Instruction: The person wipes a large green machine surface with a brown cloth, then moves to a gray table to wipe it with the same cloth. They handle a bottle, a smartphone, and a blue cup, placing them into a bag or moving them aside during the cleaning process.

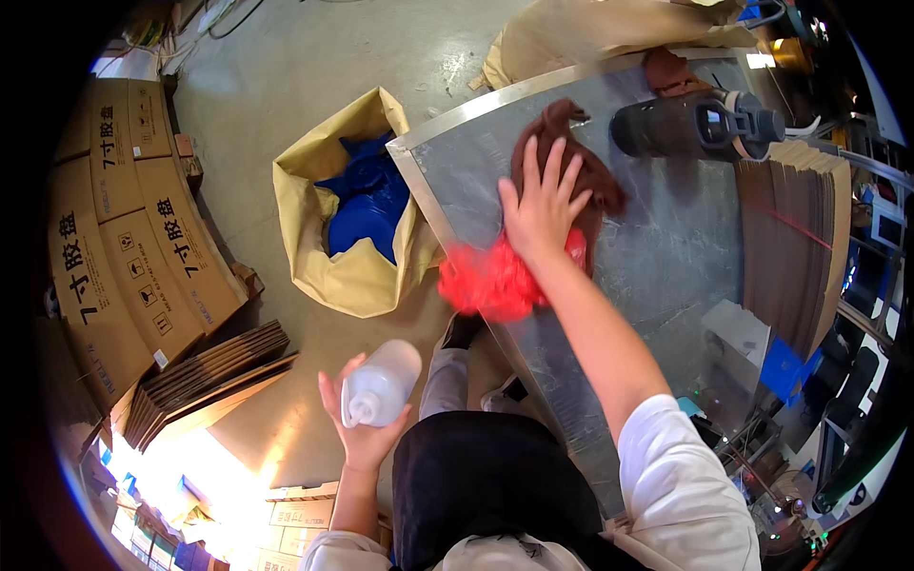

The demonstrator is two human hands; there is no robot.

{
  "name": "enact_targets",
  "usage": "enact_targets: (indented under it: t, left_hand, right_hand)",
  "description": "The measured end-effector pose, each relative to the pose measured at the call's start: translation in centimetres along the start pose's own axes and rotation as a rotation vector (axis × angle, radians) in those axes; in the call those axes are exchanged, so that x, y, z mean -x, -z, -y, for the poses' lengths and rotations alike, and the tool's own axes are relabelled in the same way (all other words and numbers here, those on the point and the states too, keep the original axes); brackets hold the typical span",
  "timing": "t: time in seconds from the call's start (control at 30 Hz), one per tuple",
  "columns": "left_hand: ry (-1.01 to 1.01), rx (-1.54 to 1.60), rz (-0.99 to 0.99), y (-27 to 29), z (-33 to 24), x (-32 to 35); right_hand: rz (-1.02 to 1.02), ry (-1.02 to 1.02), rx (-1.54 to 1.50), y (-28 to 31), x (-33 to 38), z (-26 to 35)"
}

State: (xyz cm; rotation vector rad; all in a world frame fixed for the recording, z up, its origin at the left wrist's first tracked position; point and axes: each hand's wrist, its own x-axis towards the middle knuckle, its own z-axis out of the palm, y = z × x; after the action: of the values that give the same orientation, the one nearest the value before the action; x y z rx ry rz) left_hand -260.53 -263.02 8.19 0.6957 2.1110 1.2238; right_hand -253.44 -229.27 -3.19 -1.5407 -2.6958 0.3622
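In my left hand (357, 433) is a translucent white plastic bottle (392, 373) with a white cap, held tilted beside the table. The fingers wrap round its side. My right hand (545, 214) lies with fingers spread over a dark brown cloth (602, 190) on the metal-topped table (666, 238). Under and beside that wrist is a crumpled red plastic bag (495, 281), slightly blurred, which hangs partly over the table's left edge. How much of the cloth is under the palm is hidden.
A dark water bottle (666, 128) lies on the table's far right, near stacked flat cardboard (795, 238). On the floor left of the table, an open yellow sack (314, 276) holds blue material (367, 224). Cardboard boxes (133, 228) are piled at the left.
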Motion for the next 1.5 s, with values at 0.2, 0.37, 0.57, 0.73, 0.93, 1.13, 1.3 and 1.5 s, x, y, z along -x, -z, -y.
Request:
enact_targets:
  t: [0.2, 0.37, 0.57, 0.73, 0.93, 1.13, 1.3, 1.5]
  left_hand:
    - [0.215, 0.047, -0.16, 1.8, 0.2, 3.3]
    - [0.156, 0.133, -0.22, -0.2, -1.2, 4.4]
    - [-0.071, 0.128, -0.178, -3.6, -4.7, 1.2]
    - [-0.168, 0.072, -0.179, -7.9, -8.3, -3.6]
    - [-0.371, 0.003, -0.14, -17.3, -9.2, -12.8]
    - [-0.533, -0.106, -0.204, -24.1, -9.7, -17.0]
    - [-0.405, -0.204, -0.206, -26.6, -10.8, -17.0]
    - [-0.33, -0.133, -0.035, -25.2, -10.9, -15.5]
  right_hand:
    - [-0.149, 0.021, 0.068, -1.6, -12.1, -0.3]
    - [0.02, 0.507, 0.056, -2.5, -8.1, 5.2]
    - [-0.048, 0.807, -0.153, -3.8, -2.0, 7.6]
    - [-0.043, 0.7, -0.2, -2.7, 10.1, 1.2]
    - [0.133, 0.463, -0.363, 0.9, 29.0, -11.4]
    - [0.317, -0.051, -0.15, 2.0, 47.9, -24.9]
    - [-0.064, -0.547, -0.087, 1.2, 55.0, -29.5]
    - [-0.262, -1.531, -0.026, -1.3, 49.2, -26.9]
